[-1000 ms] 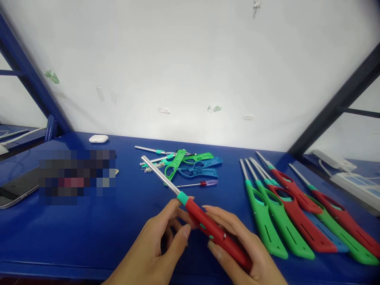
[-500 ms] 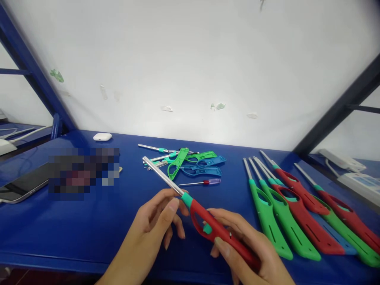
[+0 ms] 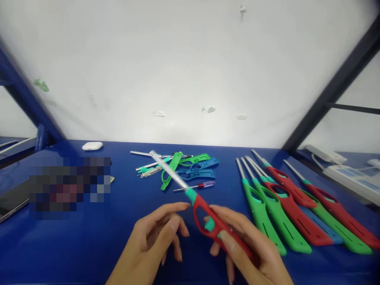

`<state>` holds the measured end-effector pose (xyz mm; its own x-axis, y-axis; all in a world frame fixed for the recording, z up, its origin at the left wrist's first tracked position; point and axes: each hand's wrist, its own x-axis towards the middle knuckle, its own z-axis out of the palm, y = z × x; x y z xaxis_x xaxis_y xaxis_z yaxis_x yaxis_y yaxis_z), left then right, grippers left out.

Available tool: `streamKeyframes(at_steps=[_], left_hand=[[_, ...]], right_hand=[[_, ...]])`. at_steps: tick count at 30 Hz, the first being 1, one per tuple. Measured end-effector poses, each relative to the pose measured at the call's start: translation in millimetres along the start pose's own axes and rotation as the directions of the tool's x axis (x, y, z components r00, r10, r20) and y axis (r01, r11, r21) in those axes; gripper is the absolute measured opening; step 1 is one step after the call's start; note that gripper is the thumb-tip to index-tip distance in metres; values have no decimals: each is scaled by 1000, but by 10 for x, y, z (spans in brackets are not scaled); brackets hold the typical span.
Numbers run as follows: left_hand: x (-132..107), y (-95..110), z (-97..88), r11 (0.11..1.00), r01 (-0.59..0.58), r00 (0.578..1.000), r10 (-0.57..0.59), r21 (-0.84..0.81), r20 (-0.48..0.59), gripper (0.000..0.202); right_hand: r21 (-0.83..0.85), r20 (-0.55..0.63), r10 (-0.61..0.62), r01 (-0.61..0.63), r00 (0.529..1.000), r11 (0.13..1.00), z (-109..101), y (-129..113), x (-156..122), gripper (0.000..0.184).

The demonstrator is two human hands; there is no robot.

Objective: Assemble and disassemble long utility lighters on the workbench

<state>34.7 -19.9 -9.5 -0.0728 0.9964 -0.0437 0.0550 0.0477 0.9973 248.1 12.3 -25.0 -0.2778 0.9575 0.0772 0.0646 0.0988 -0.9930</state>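
A red gas lighter (image 3: 204,205) with a green trigger and collar and a long metal barrel is in my right hand (image 3: 249,241), the fingers wrapped round its handle. Its barrel points up and to the left. My left hand (image 3: 160,233) hovers beside the green collar, fingers curved and apart, with nothing in it. Beyond the barrel lie loose green half-shells (image 3: 172,168), blue half-shells (image 3: 202,173) and metal barrels with green parts (image 3: 151,165). A screwdriver (image 3: 204,185) with a red and purple handle lies just in front of them.
At the right, several whole lighters (image 3: 292,209) in green, red and blue lie side by side on the blue table (image 3: 97,241). A white earbud case (image 3: 92,146) and a phone (image 3: 13,198) are at the left, next to a blurred-out patch. A power strip (image 3: 350,178) lies far right.
The view has shifted, so the table things appear a little further left. My left hand has come slightly away from the lighter's collar. The lighter stays in my right hand.
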Motion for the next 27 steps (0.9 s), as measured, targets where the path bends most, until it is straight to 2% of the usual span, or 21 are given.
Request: streamKeyframes(at_steps=[2, 4, 6, 8, 9, 10, 12, 14, 17, 20, 24, 27], left_hand=[[-6, -39, -24, 1000, 15, 999, -15, 28, 31, 55], [-2, -103, -55, 998, 17, 997, -21, 62, 78, 53], [7, -171, -82, 997, 15, 993, -25, 82, 119, 52], [16, -215, -95, 997, 20, 990, -30, 78, 141, 51], [19, -224, -96, 997, 21, 989, -31, 75, 144, 51], [22, -225, -96, 997, 21, 988, -32, 73, 148, 50], [27, -210, -92, 997, 20, 989, -31, 72, 145, 50], [35, -192, -89, 997, 26, 990, -36, 71, 139, 51], [42, -183, -82, 997, 36, 990, -45, 65, 136, 52], [27, -180, -56, 999, 30, 991, -35, 37, 127, 51], [3, -152, -5, 999, 27, 997, -26, -20, 74, 47], [7, -143, 11, 999, 33, 996, -31, -18, 84, 46]], right_hand=[[-22, -121, -81, 79, 989, 997, -29, -7, 12, 35], [-140, -252, -222, 191, 942, 971, -94, -8, 16, 26], [-313, -420, -371, 252, 828, 916, -209, 5, 12, 21], [-486, -552, -488, 215, 676, 847, -393, 34, 12, 20], [-564, -583, -532, 166, 613, 809, -512, 53, 18, 21], [-645, -562, -580, 127, 590, 754, -646, 74, 28, 25], [-797, -482, -631, -4, 608, 604, -927, 123, 60, 33], [-896, -366, -608, -91, 705, 434, -1168, 181, 104, 39], [-952, -228, -652, -26, 723, 303, -1351, 276, 185, 42], [-962, -185, -685, 12, 705, 272, -1351, 331, 246, 43], [-956, -243, -691, -46, 681, 290, -1274, 283, 231, 45], [-955, -262, -714, -66, 650, 291, -1199, 193, 172, 44]])
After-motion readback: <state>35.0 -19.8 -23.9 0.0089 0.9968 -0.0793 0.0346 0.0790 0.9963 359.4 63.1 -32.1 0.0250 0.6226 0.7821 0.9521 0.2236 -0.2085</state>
